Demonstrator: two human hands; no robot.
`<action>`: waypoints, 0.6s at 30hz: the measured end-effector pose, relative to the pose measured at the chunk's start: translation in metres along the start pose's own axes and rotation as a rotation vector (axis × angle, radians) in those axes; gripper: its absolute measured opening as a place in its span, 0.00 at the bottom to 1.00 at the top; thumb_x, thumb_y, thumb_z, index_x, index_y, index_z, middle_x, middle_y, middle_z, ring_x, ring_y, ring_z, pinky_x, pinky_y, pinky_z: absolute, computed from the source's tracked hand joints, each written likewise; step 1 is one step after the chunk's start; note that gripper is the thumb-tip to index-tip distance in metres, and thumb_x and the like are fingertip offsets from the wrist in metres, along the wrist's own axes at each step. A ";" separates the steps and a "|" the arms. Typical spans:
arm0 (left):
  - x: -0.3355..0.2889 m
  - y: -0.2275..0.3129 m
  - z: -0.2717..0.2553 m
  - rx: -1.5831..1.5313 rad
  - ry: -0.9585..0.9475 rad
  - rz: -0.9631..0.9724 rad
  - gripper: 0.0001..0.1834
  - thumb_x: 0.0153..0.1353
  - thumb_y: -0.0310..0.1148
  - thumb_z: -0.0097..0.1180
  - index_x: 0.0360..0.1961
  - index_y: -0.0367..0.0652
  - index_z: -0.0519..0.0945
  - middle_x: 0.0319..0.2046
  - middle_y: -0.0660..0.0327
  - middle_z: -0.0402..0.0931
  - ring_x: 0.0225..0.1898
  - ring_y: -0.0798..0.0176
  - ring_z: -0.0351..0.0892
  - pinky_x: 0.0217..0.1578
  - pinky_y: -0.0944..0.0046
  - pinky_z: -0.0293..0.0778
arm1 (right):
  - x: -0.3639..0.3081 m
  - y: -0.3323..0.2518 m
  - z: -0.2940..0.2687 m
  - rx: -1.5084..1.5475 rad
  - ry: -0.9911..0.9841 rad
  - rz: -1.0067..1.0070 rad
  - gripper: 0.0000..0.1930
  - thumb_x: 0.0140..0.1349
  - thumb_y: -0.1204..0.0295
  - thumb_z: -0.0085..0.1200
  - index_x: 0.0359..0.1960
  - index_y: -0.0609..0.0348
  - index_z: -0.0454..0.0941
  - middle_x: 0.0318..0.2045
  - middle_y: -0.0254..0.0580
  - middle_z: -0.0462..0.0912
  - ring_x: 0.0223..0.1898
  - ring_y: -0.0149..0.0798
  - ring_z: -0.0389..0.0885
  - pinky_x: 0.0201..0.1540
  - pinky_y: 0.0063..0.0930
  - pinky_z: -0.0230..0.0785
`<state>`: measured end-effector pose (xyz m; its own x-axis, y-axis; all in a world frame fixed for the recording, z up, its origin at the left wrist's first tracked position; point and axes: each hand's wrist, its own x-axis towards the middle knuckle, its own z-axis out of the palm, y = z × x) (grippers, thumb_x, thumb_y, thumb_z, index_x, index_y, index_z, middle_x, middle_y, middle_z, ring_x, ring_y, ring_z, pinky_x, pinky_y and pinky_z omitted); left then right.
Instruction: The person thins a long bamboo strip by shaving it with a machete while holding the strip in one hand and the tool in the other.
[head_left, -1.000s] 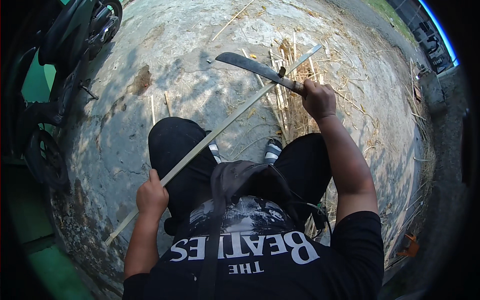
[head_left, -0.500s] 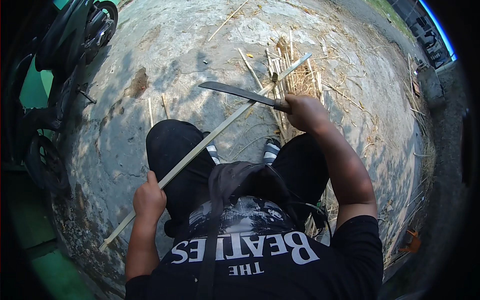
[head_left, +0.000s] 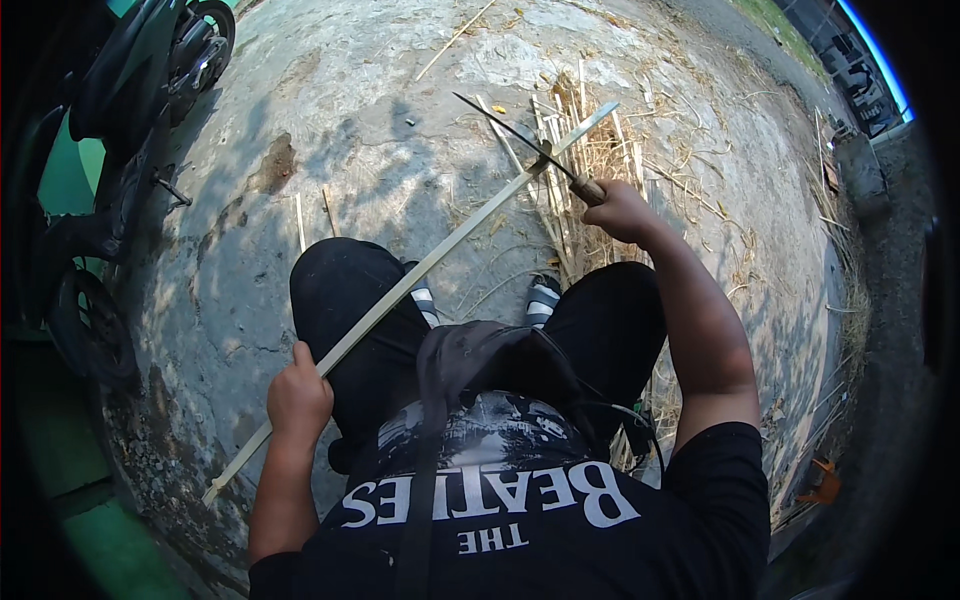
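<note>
A long, pale bamboo strip (head_left: 440, 252) runs slantwise from the lower left, over my left thigh, to the far right above a heap of shavings. My left hand (head_left: 300, 395) is closed round it near its lower end. My right hand (head_left: 622, 212) grips the wooden handle of a machete (head_left: 510, 130). The dark blade points up and left, seen almost edge-on, and crosses the strip near its far end. A small dark piece shows at that crossing; I cannot tell what it is or whether the blade touches the strip.
Bamboo shavings (head_left: 600, 140) and thin sticks lie on the concrete ground (head_left: 350, 110) beyond my feet. One loose stick (head_left: 455, 40) lies farther off. A parked motorcycle (head_left: 130, 120) stands at the left. An orange object (head_left: 822, 483) sits at the lower right.
My right hand has moved slightly right, and the machete has turned from broadside to nearly edge-on, its tip swinging up and right. The strip and my left hand have barely shifted.
</note>
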<state>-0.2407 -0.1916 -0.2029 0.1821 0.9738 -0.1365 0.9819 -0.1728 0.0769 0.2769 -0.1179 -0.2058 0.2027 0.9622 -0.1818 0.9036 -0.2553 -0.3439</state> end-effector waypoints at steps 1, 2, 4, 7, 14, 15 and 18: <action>0.001 0.002 0.000 0.001 0.012 -0.001 0.16 0.56 0.23 0.54 0.46 0.36 0.69 0.25 0.39 0.80 0.31 0.31 0.82 0.32 0.35 0.76 | 0.001 0.003 0.006 0.128 -0.074 0.016 0.13 0.56 0.68 0.59 0.42 0.58 0.83 0.33 0.56 0.86 0.37 0.55 0.86 0.42 0.46 0.76; 0.001 0.003 -0.001 0.001 0.013 0.000 0.16 0.56 0.23 0.54 0.46 0.36 0.69 0.25 0.39 0.80 0.31 0.31 0.82 0.32 0.35 0.76 | 0.002 0.006 0.010 0.257 -0.148 0.032 0.15 0.55 0.68 0.60 0.43 0.59 0.83 0.33 0.55 0.86 0.38 0.53 0.86 0.42 0.45 0.76; 0.002 0.007 -0.004 0.015 -0.027 -0.028 0.15 0.57 0.22 0.54 0.46 0.36 0.70 0.26 0.39 0.80 0.31 0.31 0.82 0.33 0.36 0.76 | -0.003 -0.006 0.008 0.203 -0.095 0.042 0.14 0.54 0.68 0.61 0.42 0.59 0.82 0.34 0.55 0.86 0.39 0.54 0.86 0.44 0.47 0.76; 0.005 0.010 -0.007 0.025 -0.042 -0.022 0.15 0.57 0.23 0.54 0.46 0.36 0.70 0.26 0.39 0.80 0.31 0.31 0.82 0.33 0.36 0.77 | -0.014 -0.032 0.007 -0.151 0.022 -0.175 0.10 0.56 0.69 0.60 0.38 0.56 0.81 0.31 0.53 0.86 0.38 0.56 0.86 0.43 0.49 0.77; -0.004 -0.004 0.004 -0.041 0.014 0.008 0.16 0.57 0.24 0.55 0.47 0.37 0.70 0.27 0.40 0.81 0.31 0.31 0.83 0.34 0.36 0.77 | 0.004 0.021 -0.014 -0.373 0.348 -0.230 0.06 0.63 0.66 0.57 0.29 0.50 0.77 0.20 0.42 0.83 0.25 0.52 0.85 0.36 0.49 0.77; 0.000 0.002 0.001 -0.011 -0.016 -0.005 0.15 0.58 0.24 0.54 0.47 0.37 0.70 0.27 0.40 0.81 0.31 0.32 0.83 0.34 0.35 0.77 | 0.004 0.025 -0.014 -0.368 0.330 -0.211 0.05 0.62 0.66 0.57 0.30 0.51 0.78 0.24 0.45 0.85 0.29 0.53 0.86 0.39 0.50 0.77; 0.002 0.007 0.002 0.015 -0.026 -0.019 0.15 0.58 0.24 0.54 0.47 0.37 0.71 0.27 0.40 0.82 0.31 0.32 0.83 0.34 0.35 0.77 | 0.001 -0.002 -0.007 -0.313 0.201 -0.081 0.06 0.60 0.67 0.57 0.36 0.53 0.81 0.31 0.51 0.86 0.36 0.55 0.87 0.40 0.51 0.77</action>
<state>-0.2335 -0.1914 -0.2042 0.1643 0.9728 -0.1631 0.9859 -0.1567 0.0590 0.2784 -0.1154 -0.1992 0.1675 0.9854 0.0299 0.9851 -0.1661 -0.0457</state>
